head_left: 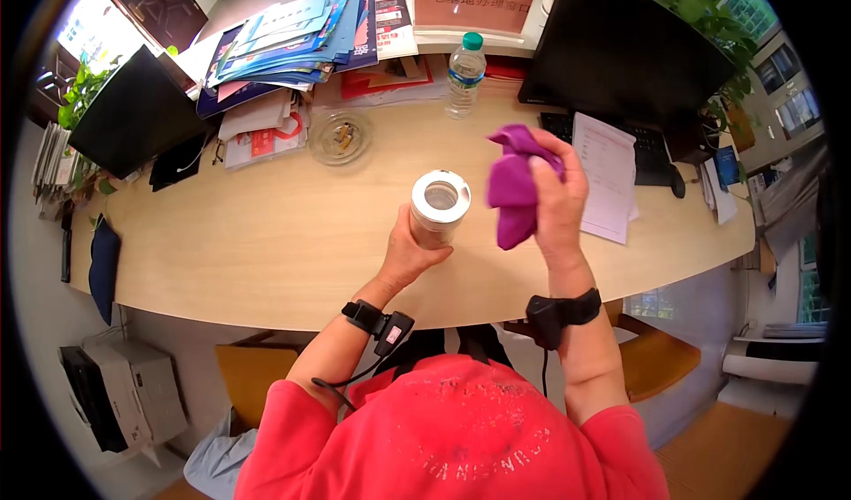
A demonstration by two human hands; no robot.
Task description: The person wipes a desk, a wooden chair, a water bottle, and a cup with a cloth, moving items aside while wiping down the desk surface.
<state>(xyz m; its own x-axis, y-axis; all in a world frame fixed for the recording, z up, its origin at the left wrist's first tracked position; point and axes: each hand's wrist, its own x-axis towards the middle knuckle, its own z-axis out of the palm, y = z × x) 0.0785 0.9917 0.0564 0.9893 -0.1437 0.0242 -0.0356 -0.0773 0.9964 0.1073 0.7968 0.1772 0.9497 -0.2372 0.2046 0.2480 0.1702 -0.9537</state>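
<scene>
My left hand (417, 250) is wrapped round a cylindrical cup (441, 200) with a shiny silver rim, held upright over the desk near its front edge. Looking down through the ring-shaped top, I see a greyish inside; what it contains is unclear. To the right, my right hand (558, 199) grips a crumpled purple cloth (514, 185), raised above the desk. Cup and cloth are apart. Part of the cloth is hidden behind my fingers. Each wrist wears a black strap with a small device.
On the wooden desk (222, 252) stand a glass ashtray (341, 138) with butts, a green-capped water bottle (465, 74), stacked folders (292, 43), and printed sheets (605, 176) beside a keyboard (651, 150) and mouse (677, 186). Monitors rise at the right (625, 48) and left (137, 114).
</scene>
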